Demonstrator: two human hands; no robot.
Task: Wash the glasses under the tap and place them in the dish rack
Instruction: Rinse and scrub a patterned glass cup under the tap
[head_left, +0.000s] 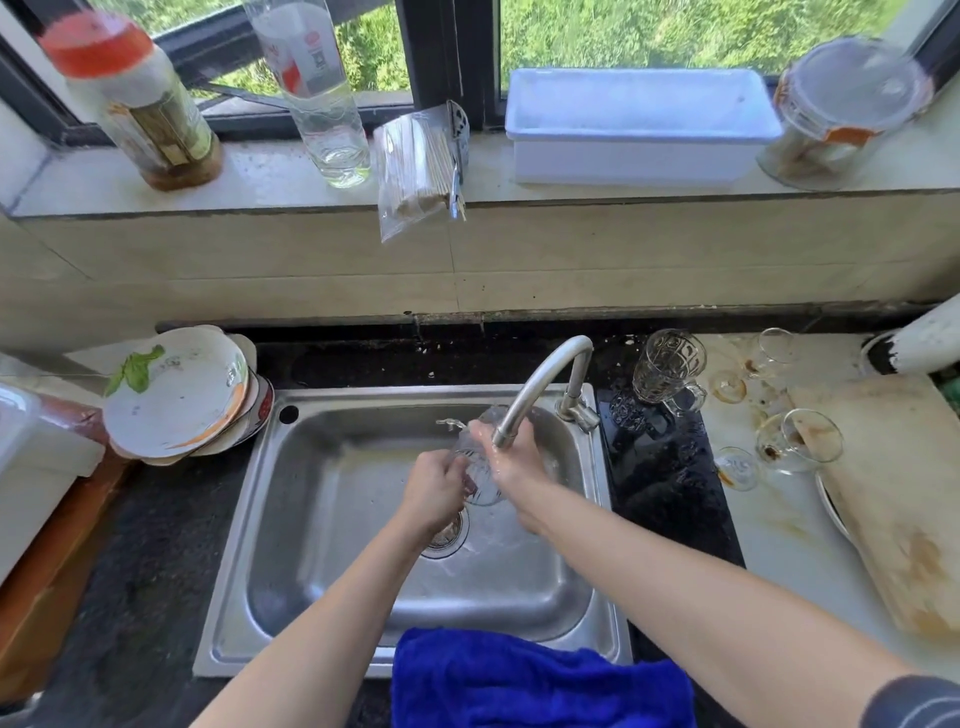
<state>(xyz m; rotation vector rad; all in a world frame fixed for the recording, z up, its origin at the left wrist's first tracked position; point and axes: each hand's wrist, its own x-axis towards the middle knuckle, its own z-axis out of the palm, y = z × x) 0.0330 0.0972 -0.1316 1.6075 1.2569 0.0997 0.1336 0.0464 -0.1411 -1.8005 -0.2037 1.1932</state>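
A clear patterned glass (480, 480) is held over the steel sink (332, 519), just under the spout of the curved tap (545, 384). My left hand (434, 491) grips its lower left side. My right hand (511, 457) wraps around its upper right side, wet beneath the spout. A glass mug with a handle (667, 371) stands upright right of the tap. Several stained glasses (797, 441) lie on the pale counter further right. No dish rack is in view that I can tell.
A stack of dirty plates (182, 395) sits left of the sink. A blue towel (540, 680) hangs over the sink's front edge. A stained cutting board (893, 499) lies at the right. Bottles, a jar and a white tub (639, 127) stand on the windowsill.
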